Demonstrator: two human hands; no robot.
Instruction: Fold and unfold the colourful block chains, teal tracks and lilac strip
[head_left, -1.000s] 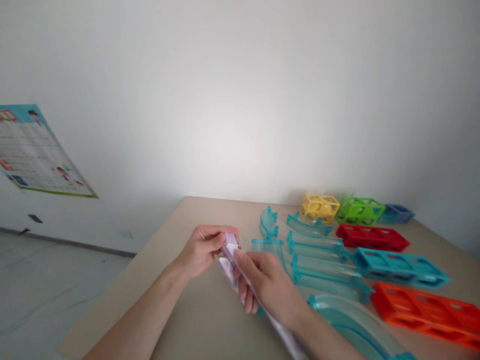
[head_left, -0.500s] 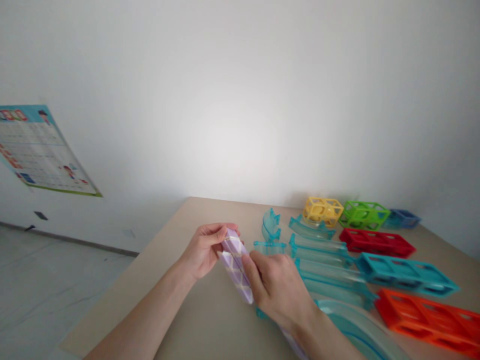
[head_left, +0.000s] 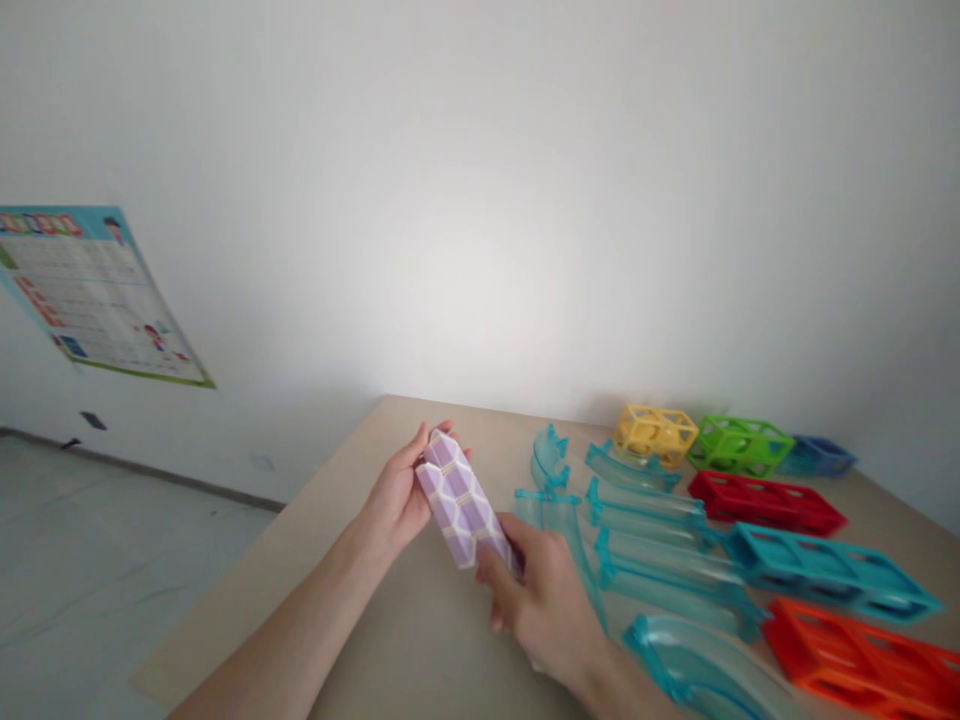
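Note:
A flat lilac folded strip point(head_left: 461, 505) with a pattern of white lines is held at a slant above the table; its material is unclear. My left hand point(head_left: 396, 497) is closed on the upper end, thumb along the left edge and the other fingers mostly hidden behind. At the lower end my right hand point(head_left: 553, 608) grips it, with the thumb on the face; this hand is somewhat blurred. Just right of the strip lie clear teal track pieces point(head_left: 652, 575), some straight and some curved.
Along the right stand lattice blocks: a yellow block point(head_left: 655, 435), a green block point(head_left: 741, 447), a blue block point(head_left: 823, 455), a red block point(head_left: 766, 503), a teal block point(head_left: 832, 568) and an orange block point(head_left: 862, 655). A white wall point(head_left: 480, 200) rises behind the table point(head_left: 330, 490).
The strip has turned so its broad face shows more. My right hand has moved down along it, and the tail seen under my right wrist is out of sight. The view has shifted slightly.

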